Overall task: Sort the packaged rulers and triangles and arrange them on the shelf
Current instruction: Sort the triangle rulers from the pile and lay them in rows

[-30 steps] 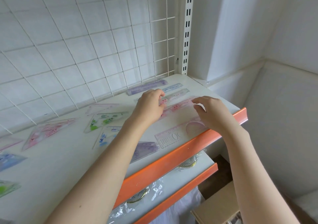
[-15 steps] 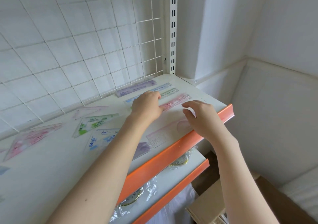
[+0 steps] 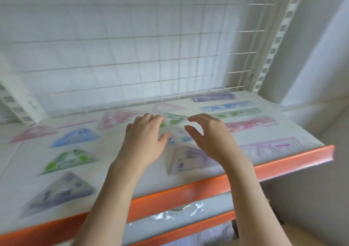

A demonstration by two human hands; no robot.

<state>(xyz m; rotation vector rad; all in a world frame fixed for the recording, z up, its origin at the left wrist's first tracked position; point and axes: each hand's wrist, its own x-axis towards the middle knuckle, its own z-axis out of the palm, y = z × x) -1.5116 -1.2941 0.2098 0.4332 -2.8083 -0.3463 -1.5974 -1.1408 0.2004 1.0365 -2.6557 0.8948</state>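
Our left hand (image 3: pixel 145 138) and right hand (image 3: pixel 209 134) hover with fingers loosely curled, grasping nothing, over the packaged blue triangle (image 3: pixel 179 136) lying flat between them on the shelf (image 3: pixel 279 157). We judge it light, stiff and slippery; pinch an edge.

Both hands are over the middle of the shelf (image 3: pixel 294 132), the left hand (image 3: pixel 145 138) just beside the right hand (image 3: pixel 211 138). Left of the left hand lie packaged triangles (image 3: pixel 75 138) in rows. Under and between the hands lie more triangles, 1 (image 3: pixel 188 159) just before the right wrist. Right of the right hand, 5 packaged rulers (image 3: pixel 251 123) lie one behind another. Behind everything stands a wire grid (image 3: pixel 170 62). Below the front edge sits a lower shelf (image 3: pixel 188 219).
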